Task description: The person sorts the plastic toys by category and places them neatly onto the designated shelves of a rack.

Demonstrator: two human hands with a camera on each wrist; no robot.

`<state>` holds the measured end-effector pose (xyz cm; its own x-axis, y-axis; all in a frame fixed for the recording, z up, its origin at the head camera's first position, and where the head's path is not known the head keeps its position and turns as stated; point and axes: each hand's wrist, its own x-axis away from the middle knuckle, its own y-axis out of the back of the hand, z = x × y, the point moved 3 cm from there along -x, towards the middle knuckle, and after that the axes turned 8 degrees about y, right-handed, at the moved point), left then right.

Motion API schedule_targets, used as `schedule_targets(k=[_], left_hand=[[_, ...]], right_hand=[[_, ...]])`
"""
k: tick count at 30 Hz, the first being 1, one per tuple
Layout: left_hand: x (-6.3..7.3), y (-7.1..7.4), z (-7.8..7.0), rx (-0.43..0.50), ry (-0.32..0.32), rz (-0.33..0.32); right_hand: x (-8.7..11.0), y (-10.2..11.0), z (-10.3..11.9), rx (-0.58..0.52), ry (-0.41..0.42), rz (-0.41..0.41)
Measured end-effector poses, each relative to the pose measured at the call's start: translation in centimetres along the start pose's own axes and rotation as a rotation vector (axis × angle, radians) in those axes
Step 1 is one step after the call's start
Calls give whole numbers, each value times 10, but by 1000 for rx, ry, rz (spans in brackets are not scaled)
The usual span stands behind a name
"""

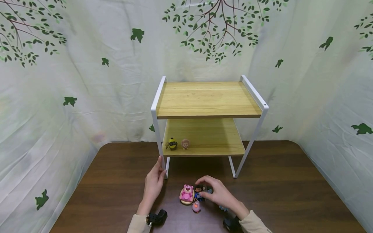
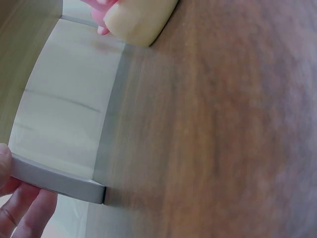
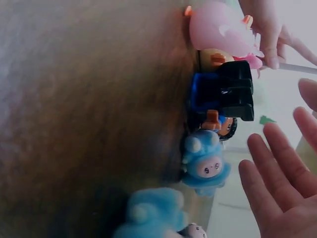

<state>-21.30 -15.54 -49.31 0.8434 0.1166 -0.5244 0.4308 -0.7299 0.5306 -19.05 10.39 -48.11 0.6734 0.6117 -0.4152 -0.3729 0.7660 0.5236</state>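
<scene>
The doll with black legs stands on the table in a close cluster of toys, in front of the shelf. The right hand arches over it with relaxed fingers, grasping nothing. A light thumb-and-finger grip from above would suit, I judge, as the neighbours leave little side room: the pink bear just beside at nine o'clock, the small pink toy at six, a blue toy at three. Another blue toy, at four, lies close to the wrist, so lifting straight up seems safest against knocking it.

At ten o'clock, the left hand grips the shelf's front leg between thumb and fingers, which should help steady it.

At eleven, on the lower board, sit a bee toy and a lion toy; bare board runs on toward three o'clock from them. The upper board limits height there. Open table lies toward two o'clock, its side edges well apart from the cluster.
</scene>
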Motion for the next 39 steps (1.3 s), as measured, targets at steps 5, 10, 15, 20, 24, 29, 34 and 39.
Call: schedule_targets(k=[5,10,15,20,24,29,34,39], left_hand=[[0,0,0,2,-13,-9],[0,0,1,3,-15,-14],[0,0,1,0,-8,-7],[1,-1,1,-6,-6,4],[0,0,1,-5,-11,0],[0,0,2,-1,-10,2],[0,0,2,0,5,11],[1,0,1,2,7,13]], right_hand=[[2,-3,-2,37,-21,55],[3,-6,-3,57,-31,87],[3,-7,-4,78,-53,100],[5,-10,-6,125,-50,124],[5,-12,-6,154,-50,138],[4,-14,-6,184,-87,167],[3,-17,-5,229,-134,195],[3,-19,-5,244,-142,192]])
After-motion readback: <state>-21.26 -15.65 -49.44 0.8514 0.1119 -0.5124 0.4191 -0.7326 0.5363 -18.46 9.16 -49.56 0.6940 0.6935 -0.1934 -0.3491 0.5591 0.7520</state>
